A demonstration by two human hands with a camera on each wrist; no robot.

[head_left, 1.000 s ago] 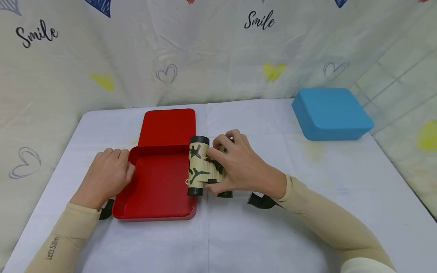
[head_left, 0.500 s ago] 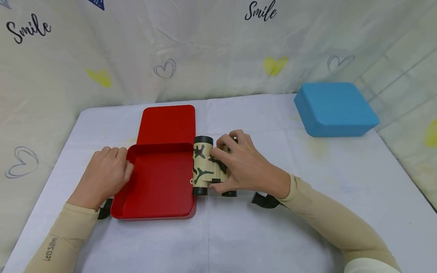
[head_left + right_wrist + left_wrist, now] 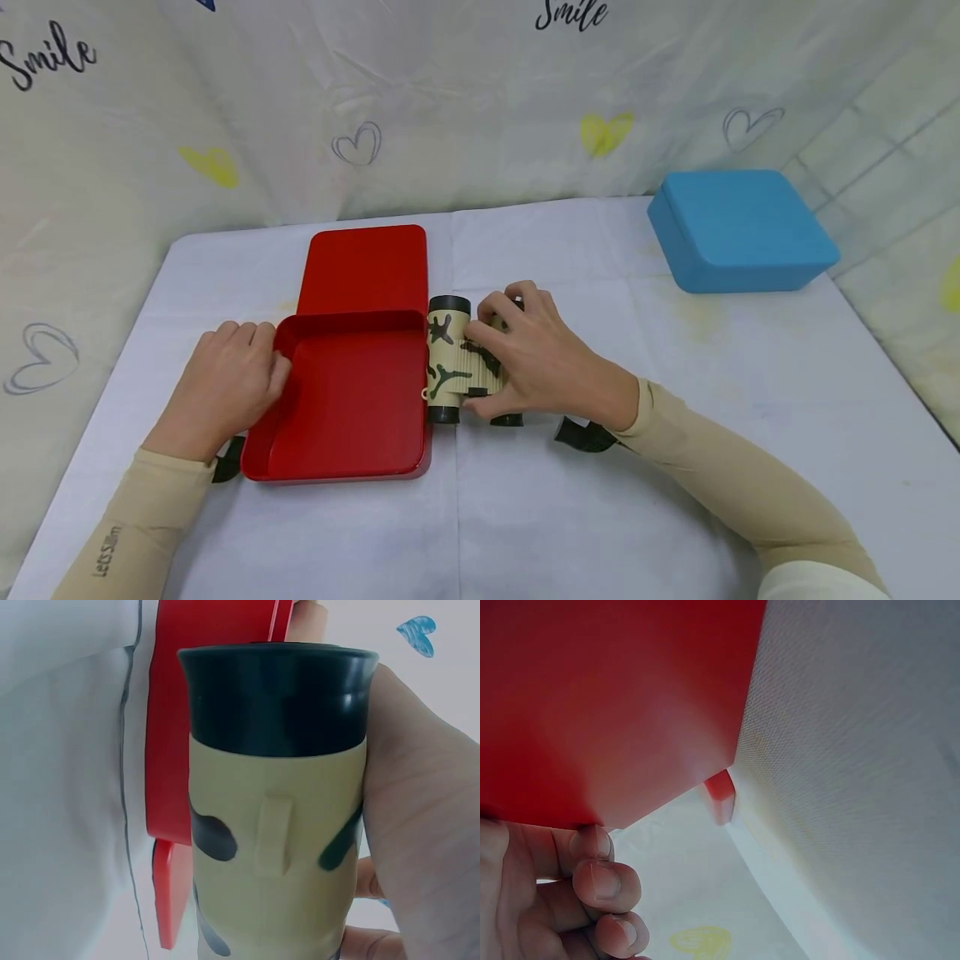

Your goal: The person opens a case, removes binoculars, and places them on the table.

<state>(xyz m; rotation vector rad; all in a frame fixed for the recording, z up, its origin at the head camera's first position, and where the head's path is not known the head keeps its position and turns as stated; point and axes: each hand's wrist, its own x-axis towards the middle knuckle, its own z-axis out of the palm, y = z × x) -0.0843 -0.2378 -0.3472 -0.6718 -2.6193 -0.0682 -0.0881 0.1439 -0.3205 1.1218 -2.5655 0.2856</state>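
Camouflage-patterned binoculars [image 3: 448, 367], beige with dark ends, are in my right hand [image 3: 551, 362], thumb at the near end and fingers across the far barrel. That barrel is mostly covered by the hand. The left barrel sits right at the right wall of an open red box [image 3: 337, 471]. In the right wrist view one binocular barrel [image 3: 274, 802] fills the middle, with the red box behind it. My left hand [image 3: 221, 387] grips the box's left rim, its fingers curled against the outer red wall [image 3: 630, 705] in the left wrist view.
The box's red lid [image 3: 366, 268] lies folded back behind it. At the back right stands a closed blue box [image 3: 746, 229]. A white cloth [image 3: 600, 517] covers the table, and a printed curtain [image 3: 465, 100] hangs along the back edge.
My right hand has carried the binoculars slightly right, from over the box's right rim to beside it. The left hand keeps its grip on the box. The head view has tilted slightly down.
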